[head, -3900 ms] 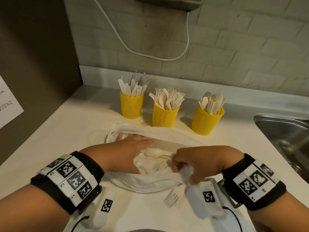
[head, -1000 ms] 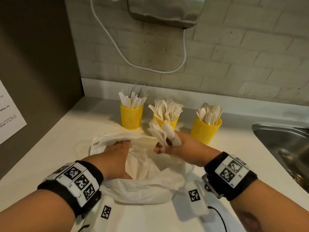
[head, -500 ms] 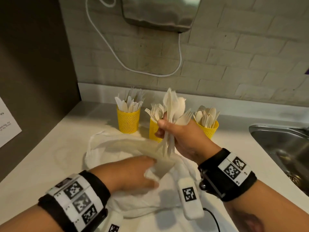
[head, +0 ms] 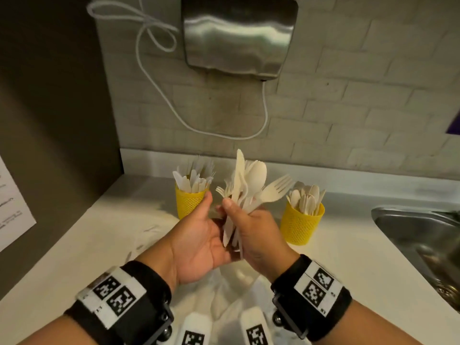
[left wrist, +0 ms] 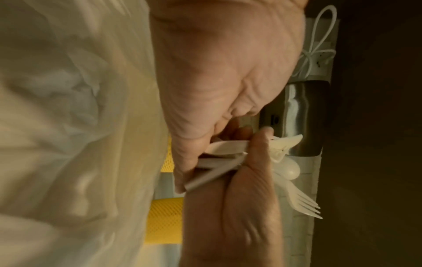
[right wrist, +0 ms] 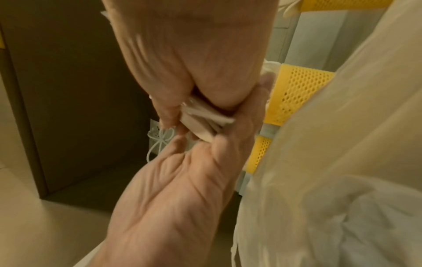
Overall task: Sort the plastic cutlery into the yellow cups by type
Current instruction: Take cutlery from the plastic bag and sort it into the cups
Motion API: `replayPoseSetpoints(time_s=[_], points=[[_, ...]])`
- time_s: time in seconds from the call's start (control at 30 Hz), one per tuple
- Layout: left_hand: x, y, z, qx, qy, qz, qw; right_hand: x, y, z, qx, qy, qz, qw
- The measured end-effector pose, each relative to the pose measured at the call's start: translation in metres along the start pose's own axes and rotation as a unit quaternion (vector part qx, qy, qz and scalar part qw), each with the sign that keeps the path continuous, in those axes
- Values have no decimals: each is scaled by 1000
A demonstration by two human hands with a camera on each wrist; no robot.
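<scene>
My right hand (head: 240, 216) grips a mixed cutlery bundle (head: 249, 185) of a knife, a spoon and forks, raised upright in front of the cups. My left hand (head: 204, 227) is cupped palm-up beside it, thumb straight up, fingers against the lower handles (left wrist: 223, 150). The left yellow cup (head: 190, 205) holds knives and the right yellow cup (head: 301, 225) holds spoons. The middle cup is hidden behind my hands. In the right wrist view the handle ends (right wrist: 205, 117) sit between both hands.
A crumpled white plastic bag (head: 229, 295) lies on the counter under my wrists. A steel sink (head: 423, 235) is at the right. A metal hand dryer (head: 236, 33) with a white cable (head: 154, 70) hangs on the brick wall. A dark panel closes the left side.
My right hand pulled the cutlery bundle out of the bag and lifted it upright. My left hand let go of the bag and rose to meet the bundle's handles.
</scene>
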State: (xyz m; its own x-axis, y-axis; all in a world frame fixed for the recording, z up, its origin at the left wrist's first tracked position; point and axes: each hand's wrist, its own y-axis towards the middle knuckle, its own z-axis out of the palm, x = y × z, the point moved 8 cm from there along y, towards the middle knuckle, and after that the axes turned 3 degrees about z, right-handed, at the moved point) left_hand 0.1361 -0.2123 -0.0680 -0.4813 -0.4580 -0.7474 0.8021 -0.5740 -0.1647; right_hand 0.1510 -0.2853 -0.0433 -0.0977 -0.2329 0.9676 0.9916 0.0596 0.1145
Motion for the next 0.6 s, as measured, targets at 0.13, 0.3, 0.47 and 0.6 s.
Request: replayPoseSetpoints(time_s=[0.13, 0.3, 0.47, 0.6], points=[[-3, -6, -11, -14, 168, 48, 985, -2, 3, 0, 47, -76, 35, 995], [-7, -9, -9, -2, 318, 65, 946, -14, 4, 5, 123, -132, 76, 981], [-5, -10, -8, 7, 316, 83, 945, -21, 0, 4, 154, -133, 101, 974], [4, -6, -8, -26, 284, 81, 955, -22, 4, 5, 144, -88, 99, 981]])
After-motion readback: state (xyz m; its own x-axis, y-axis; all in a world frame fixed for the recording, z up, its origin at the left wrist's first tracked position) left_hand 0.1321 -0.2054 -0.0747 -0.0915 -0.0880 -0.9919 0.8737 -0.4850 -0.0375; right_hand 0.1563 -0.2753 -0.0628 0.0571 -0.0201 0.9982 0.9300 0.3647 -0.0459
